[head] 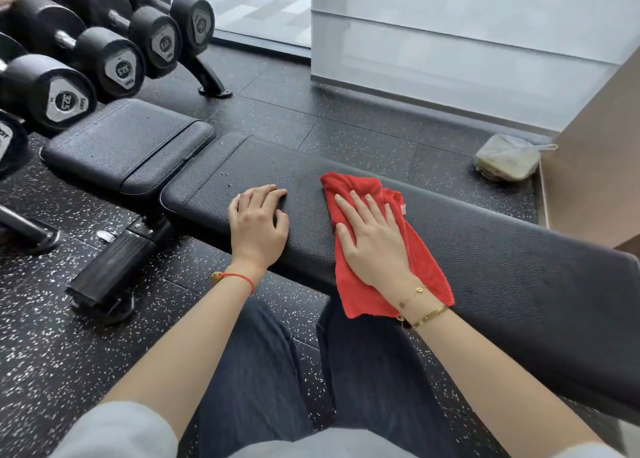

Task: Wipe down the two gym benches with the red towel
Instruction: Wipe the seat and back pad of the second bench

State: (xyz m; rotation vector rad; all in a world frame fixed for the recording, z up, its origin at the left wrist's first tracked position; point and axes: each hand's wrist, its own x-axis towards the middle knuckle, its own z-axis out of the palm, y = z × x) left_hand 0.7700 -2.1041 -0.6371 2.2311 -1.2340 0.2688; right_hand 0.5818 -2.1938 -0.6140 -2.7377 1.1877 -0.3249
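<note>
A black padded gym bench lies across the view: its long back pad (502,249) runs to the right and its shorter seat pad (124,142) sits at the left. The red towel (420,249) is spread on the long pad and hangs over the near edge. My right hand (372,239) lies flat on the towel with fingers spread, pressing it down. My left hand (258,222) rests on the bare pad just left of the towel, fingers curled on the surface. A few small droplets (227,180) show on the pad beyond my left hand.
A rack of black dumbbells (104,55) stands at the far left, behind the seat pad. The bench's foot (107,267) sits on the speckled rubber floor. A clear bag (507,157) lies by the wall at right, and a white blind (467,41) covers the window behind.
</note>
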